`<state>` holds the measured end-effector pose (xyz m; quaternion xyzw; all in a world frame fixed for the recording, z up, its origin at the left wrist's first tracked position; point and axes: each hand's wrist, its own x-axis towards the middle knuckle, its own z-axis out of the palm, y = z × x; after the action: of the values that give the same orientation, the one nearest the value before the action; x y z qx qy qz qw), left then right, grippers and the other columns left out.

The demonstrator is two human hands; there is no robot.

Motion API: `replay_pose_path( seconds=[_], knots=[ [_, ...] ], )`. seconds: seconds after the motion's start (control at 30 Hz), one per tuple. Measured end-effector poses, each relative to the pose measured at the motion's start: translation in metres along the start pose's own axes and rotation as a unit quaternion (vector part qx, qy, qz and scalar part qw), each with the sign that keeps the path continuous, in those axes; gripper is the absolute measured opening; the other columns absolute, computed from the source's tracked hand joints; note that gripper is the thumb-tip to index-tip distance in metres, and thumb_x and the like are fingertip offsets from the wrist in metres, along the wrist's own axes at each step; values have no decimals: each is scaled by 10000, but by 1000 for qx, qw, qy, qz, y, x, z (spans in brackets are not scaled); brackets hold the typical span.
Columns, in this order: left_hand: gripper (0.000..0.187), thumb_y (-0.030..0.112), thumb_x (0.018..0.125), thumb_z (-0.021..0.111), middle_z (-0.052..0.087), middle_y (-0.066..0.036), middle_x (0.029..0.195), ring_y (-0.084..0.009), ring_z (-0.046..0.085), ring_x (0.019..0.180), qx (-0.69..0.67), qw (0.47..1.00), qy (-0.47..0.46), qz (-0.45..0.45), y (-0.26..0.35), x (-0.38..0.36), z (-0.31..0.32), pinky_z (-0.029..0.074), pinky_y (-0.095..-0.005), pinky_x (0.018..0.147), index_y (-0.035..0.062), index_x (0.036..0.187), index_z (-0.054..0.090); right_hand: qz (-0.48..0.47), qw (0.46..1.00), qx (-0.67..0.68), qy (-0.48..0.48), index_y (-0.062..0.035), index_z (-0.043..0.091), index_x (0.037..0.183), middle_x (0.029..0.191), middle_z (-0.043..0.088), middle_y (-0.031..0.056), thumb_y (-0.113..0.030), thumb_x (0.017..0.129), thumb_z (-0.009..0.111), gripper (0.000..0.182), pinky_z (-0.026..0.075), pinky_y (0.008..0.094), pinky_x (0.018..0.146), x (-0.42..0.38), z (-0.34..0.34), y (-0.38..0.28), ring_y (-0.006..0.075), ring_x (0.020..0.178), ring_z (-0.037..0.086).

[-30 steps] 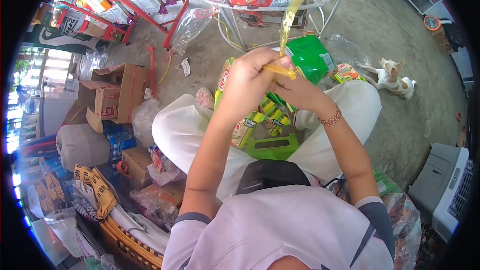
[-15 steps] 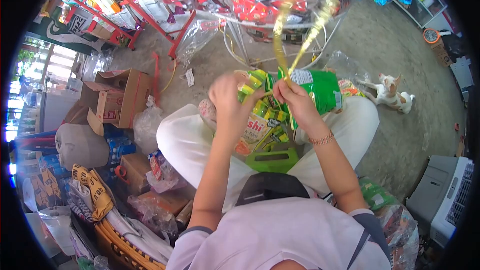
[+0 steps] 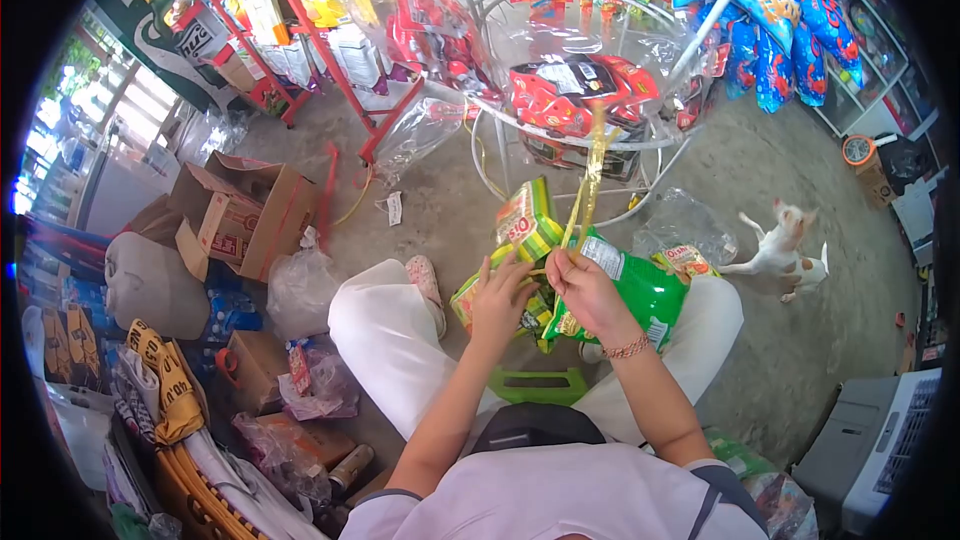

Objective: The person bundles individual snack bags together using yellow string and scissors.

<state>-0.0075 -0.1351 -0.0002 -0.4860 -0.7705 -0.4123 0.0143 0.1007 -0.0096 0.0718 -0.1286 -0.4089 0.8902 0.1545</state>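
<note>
My right hand [image 3: 588, 292] pinches a shiny gold ribbon [image 3: 597, 165], whose loose length rises above the fingers. Beside it, my left hand [image 3: 503, 295] has its fingers spread over several yellow-green snack packs [image 3: 530, 222]. Part of these packs is hidden under the left hand. A large green snack bag [image 3: 645, 290] rests by my right hand, against my right leg. Another snack pack [image 3: 685, 260] shows past its far edge. Between my legs is a green plastic stool [image 3: 540, 387].
A white wire rack [image 3: 610, 140] with red packages stands ahead. A dog [image 3: 790, 250] is on the floor to the right. An open cardboard box [image 3: 245, 215], a grey jug [image 3: 160, 285] and plastic bags lie left. A grey air cooler [image 3: 880, 440] stands at right.
The view has tipped up, showing more of the racks. My left hand, blurred before, now lies spread on the packs, which have shifted. My right hand still pinches the gold ribbon.
</note>
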Motion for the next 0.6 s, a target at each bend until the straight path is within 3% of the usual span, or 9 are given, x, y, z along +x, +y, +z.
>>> replay_pose_path(
  seconds=[0.17, 0.27, 0.3, 0.37, 0.4, 0.47, 0.5, 0.53, 0.6],
  knots=[
    [513, 138, 833, 723, 579, -150, 1303, -321, 470, 1318, -150, 984, -97, -25, 12, 27, -19, 346, -448, 1114, 71, 1310, 547, 16, 989, -143, 37, -49, 590, 903, 874, 547, 13, -225, 1044, 444, 269, 374, 248, 820, 8, -3, -4, 110, 856, 486],
    [560, 226, 931, 639, 497, -199, 1392, -332, 396, 1374, -280, 929, -235, -57, 39, 56, -41, 343, -387, 1107, 61, 1422, 424, -30, 982, -159, 101, -28, 648, 977, 961, 585, 25, -239, 1040, 449, 297, 383, 288, 948, 14, 11, -11, 134, 972, 534],
    [541, 309, 1004, 535, 495, -202, 1388, -289, 440, 1337, -285, 919, -268, -40, 24, 57, -25, 357, -348, 1084, 29, 1439, 377, -55, 979, -162, 107, -18, 654, 997, 984, 592, 29, -237, 1037, 454, 299, 377, 293, 977, 20, 10, -10, 143, 1006, 537],
    [521, 306, 1025, 484, 486, -182, 1393, -279, 464, 1309, -328, 882, -324, -96, 29, 81, -38, 366, -366, 1080, 19, 1444, 362, -95, 979, -142, 112, -30, 679, 972, 1016, 558, 40, -227, 1004, 508, 263, 365, 339, 964, 31, 8, -7, 175, 1042, 500],
    [512, 304, 1036, 459, 481, -172, 1395, -274, 476, 1295, -350, 860, -352, -120, 31, 90, -42, 370, -375, 1078, 15, 1446, 355, -131, 933, -304, 144, -39, 684, 957, 1013, 540, 44, -222, 990, 523, 246, 355, 354, 948, 32, 9, -6, 188, 1037, 483],
    [466, 284, 1048, 437, 522, -139, 1342, -229, 501, 1242, -386, 846, -348, -116, 4, 90, -19, 392, -352, 1054, 19, 1426, 370, -186, 756, -595, 200, -59, 695, 927, 1007, 505, 52, -213, 962, 554, 212, 337, 383, 916, 37, 16, -2, 214, 1028, 451],
    [460, 269, 1046, 446, 521, -135, 1343, -221, 496, 1241, -404, 832, -358, -130, -7, 89, -6, 388, -339, 1052, 34, 1431, 357, -260, 688, -637, 230, -79, 705, 901, 989, 463, 74, -204, 927, 581, 178, 305, 406, 877, 40, 23, -1, 245, 1012, 407],
    [456, 254, 1044, 454, 520, -131, 1344, -214, 491, 1241, -422, 816, -366, -146, -5, 90, -6, 385, -325, 1050, 49, 1436, 344, -253, 698, -635, 215, -76, 705, 899, 984, 468, 76, -199, 922, 585, 174, 314, 403, 880, 41, 23, -5, 246, 1006, 416],
    [341, 216, 1045, 440, 554, -144, 1289, -269, 519, 1220, -381, 873, -287, -99, 7, 85, -10, 400, -350, 1028, 36, 1334, 461, -244, 714, -631, 180, -70, 705, 896, 974, 478, 80, -190, 913, 591, 166, 332, 395, 885, 44, 19, -18, 247, 994, 434]
  ],
)
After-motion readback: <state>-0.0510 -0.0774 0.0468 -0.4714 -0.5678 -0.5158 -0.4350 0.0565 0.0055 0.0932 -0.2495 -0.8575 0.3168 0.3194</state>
